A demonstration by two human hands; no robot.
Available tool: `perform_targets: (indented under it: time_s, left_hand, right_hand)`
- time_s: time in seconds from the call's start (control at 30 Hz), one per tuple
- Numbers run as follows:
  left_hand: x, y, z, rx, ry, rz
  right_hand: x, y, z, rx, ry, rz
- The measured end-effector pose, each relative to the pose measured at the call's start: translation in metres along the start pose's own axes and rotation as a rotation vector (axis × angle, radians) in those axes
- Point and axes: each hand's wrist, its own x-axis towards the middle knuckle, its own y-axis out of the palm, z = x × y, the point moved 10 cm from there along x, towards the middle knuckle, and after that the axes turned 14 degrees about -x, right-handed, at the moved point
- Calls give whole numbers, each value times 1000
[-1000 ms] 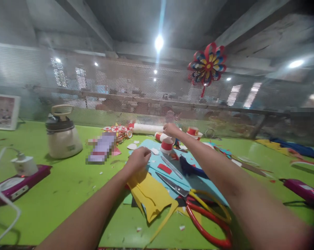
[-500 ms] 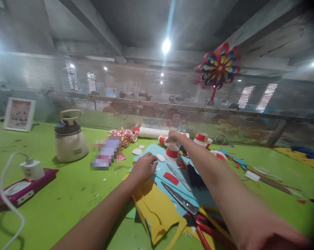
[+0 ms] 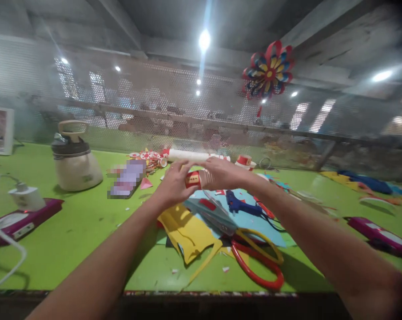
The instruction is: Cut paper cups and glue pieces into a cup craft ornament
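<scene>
My left hand (image 3: 174, 183) and my right hand (image 3: 224, 172) meet over the work area, both closed around a red-and-white paper cup (image 3: 193, 179). The fingers cover much of the cup. Below them, scissors (image 3: 256, 260) with red and yellow handles lie on light blue paper (image 3: 267, 227). Close by are a red paper scrap (image 3: 207, 204) and cut yellow paper (image 3: 196, 235). A dark blue glue gun (image 3: 243, 204) rests on the blue sheet, under my right forearm. Behind my hands lies a long white paper roll (image 3: 189, 155).
On the left stand a beige jug (image 3: 77, 166) and a purple power strip (image 3: 27, 222) with a white charger. A phone (image 3: 128, 178) lies near red-and-white paper crafts (image 3: 149, 156). Another purple strip (image 3: 380, 234) is at right. Mesh backs the green table (image 3: 97, 253).
My right hand has come back from the far side and met my left hand around a paper cup. My view has shifted, showing the table's front edge and the glue gun.
</scene>
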Motion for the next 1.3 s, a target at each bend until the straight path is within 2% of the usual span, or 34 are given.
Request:
perform_targets:
  time_s: [0.1,0.2,0.37,0.7,0.87,1.0,1.13,1.3]
  left_hand:
    - [-7,30,-14,-24,33,224]
    - [-16,49,-19,-11,28,334]
    - [-21,59,-22,36,60,410]
    - [-19,67,-24,34,49,474]
    - [-19,63,-27,6,35,519]
    - [-15,49,-16,11,-18,530]
    - [-6,26,6,54,-123,427]
    - [-2,0,39,149,-297,188]
  right_hand:
    - [-37,6,15,40,12,-36]
    - [-57,13,18,80,41,-74]
    - [-68,23,17,150,35,-110]
    - [-80,39,10,230,66,-83]
    - [-81,34,12,247,59,-86]
    - [-85,30,3,235,90,-77]
    - [-89,33,-15,189,175,-92]
    - [-86,25,-33,77,269,-186]
